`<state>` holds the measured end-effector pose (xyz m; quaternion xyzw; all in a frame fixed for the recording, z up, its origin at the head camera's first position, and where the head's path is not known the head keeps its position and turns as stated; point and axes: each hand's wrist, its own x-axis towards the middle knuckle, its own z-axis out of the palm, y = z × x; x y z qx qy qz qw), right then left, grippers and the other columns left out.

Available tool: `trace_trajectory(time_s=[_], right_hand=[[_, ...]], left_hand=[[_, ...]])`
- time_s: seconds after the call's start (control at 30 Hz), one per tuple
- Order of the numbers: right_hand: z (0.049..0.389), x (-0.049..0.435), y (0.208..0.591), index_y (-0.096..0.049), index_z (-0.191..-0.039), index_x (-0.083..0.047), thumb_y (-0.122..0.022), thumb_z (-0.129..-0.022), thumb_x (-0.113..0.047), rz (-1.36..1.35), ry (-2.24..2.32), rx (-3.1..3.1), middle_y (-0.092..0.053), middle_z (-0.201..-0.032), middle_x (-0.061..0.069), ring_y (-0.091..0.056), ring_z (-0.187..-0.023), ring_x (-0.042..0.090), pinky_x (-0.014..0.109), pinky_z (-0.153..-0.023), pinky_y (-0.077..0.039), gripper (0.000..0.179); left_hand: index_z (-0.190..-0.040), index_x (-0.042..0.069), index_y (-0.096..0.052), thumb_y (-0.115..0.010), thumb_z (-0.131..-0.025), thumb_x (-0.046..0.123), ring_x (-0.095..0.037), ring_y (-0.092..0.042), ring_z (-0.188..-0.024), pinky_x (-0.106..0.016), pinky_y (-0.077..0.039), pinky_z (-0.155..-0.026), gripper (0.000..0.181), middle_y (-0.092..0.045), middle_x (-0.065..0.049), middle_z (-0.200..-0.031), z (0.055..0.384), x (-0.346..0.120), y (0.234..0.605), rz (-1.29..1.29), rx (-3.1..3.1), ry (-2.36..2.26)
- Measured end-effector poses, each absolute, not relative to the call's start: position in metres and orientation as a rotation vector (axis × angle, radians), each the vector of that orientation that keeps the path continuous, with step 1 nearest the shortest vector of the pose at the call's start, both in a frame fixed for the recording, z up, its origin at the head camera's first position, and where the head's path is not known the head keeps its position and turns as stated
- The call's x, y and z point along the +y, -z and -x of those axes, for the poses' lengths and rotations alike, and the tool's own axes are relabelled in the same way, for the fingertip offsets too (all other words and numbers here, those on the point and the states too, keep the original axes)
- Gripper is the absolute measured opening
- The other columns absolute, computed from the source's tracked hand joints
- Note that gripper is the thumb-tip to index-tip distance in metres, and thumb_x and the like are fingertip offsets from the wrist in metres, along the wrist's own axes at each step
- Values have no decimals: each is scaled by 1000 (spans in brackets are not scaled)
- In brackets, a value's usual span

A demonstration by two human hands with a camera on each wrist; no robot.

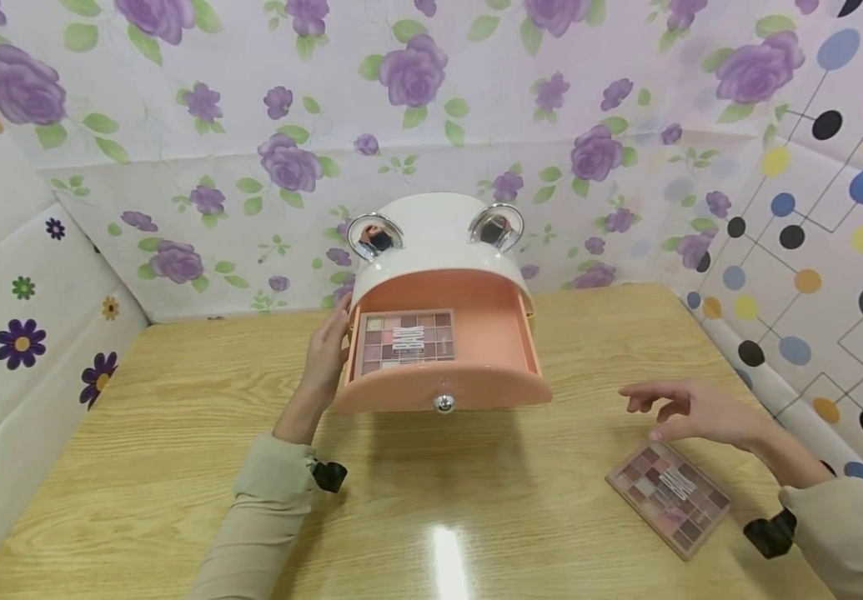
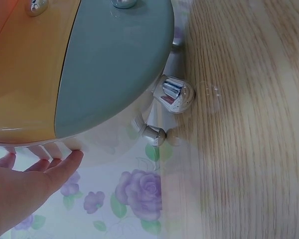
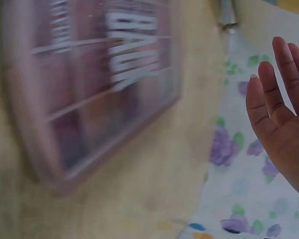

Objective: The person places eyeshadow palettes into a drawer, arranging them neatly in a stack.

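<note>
A white storage box (image 1: 431, 242) with two round chrome eyes stands on the table, its peach top drawer (image 1: 494, 385) pulled out. Inside the drawer, on the left, lies an eyeshadow palette (image 1: 406, 342). My left hand (image 1: 328, 354) touches the left side of the box with extended fingers (image 2: 65, 169). A second eyeshadow palette (image 1: 669, 498) lies tilted on the table at the right. Just beyond it my right hand (image 1: 716, 414) hovers with loosely bent fingers and holds nothing. The right wrist view shows that palette (image 3: 89, 84) blurred, apart from the hand.
Lower on the box are a yellow drawer (image 2: 35, 94) and a grey-green drawer (image 2: 119, 59), both pushed in, above chrome feet (image 2: 175, 94). The wooden table (image 1: 176, 450) meets a flowered cloth (image 1: 288, 217) behind and a dotted cloth (image 1: 836, 275) at the right.
</note>
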<state>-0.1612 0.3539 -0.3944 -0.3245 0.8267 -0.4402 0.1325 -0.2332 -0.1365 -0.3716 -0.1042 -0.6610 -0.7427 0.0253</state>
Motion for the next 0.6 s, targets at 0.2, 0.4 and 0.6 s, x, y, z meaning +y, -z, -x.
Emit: trace_trajectory(time_s=[0.2, 0.4, 0.6], right_hand=[[159, 369, 420, -45, -131, 1, -67, -81, -5, 935, 1171, 2435, -55, -115, 16, -48, -103, 15, 29, -79, -45, 55], [150, 383, 433, -47, -131, -6, -72, -76, -15, 842, 1059, 2503, -52, -126, 8, -42, -110, 0, 27, -79, -41, 60], [147, 391, 446, -41, -133, 3, -71, -75, -8, 1004, 1154, 2380, -43, -131, 19, -32, -120, -4, 10, -92, -28, 66]], left_hand=[[-144, 8, -26, -32, -100, 29, -24, -33, -127, -44, -34, -101, 50, -28, -9, -146, 233, -136, 371, 315, -2035, 2305], [-144, 9, -26, -33, -99, 30, -25, -33, -127, -45, -33, -101, 50, -28, -9, -146, 234, -136, 372, 300, -2043, 2306], [-144, 9, -26, -33, -99, 29, -25, -34, -126, -46, -33, -101, 50, -29, -10, -145, 233, -135, 372, 301, -2032, 2304]])
